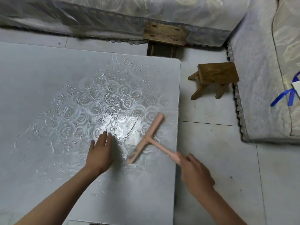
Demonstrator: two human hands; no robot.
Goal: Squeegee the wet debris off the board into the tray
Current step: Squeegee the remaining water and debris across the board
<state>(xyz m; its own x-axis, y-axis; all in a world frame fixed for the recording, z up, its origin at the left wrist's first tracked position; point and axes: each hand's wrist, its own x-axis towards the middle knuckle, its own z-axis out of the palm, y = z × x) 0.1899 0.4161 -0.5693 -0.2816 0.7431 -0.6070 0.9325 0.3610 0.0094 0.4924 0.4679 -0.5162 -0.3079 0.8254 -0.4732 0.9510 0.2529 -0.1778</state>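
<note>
**Squeegee held on the wet board, near its right edge**

A pale grey tiled floor (pixel 211 143) is seen from above, bordered at the top by a bed draped in flowered fabric (pixel 162 13) and at the right by a second covered mattress (pixel 263 78). A worn wooden block (pixel 164 34) shows under the far bed's edge. A small wooden stool (pixel 217 73) stands on the tiles between the board and the right-hand mattress, and a blue ribbon (pixel 282 96) lies on that mattress.

The left and middle of the view are filled by a large grey board (pixel 32 78). A broad sheet of water (pixel 105 98) is spread over its middle and right part, and a rose pattern is mirrored in it. Wet debris (pixel 69 88) is scattered through the water as small pale flecks and streaks.

A pink T-shaped squeegee (pixel 146 138) is held over the wet area close to the board's right edge. Its blade runs diagonally from upper right to lower left and appears to be laid on the surface; a greyish smear is gathered at its lower end. The handle is gripped at its end by the right hand (pixel 194 171), the fingers being curled round it, though blur hides the details. The left hand (pixel 101 153) is laid palm down on the wet board just left of the blade, its fingers straight and close together.
</note>
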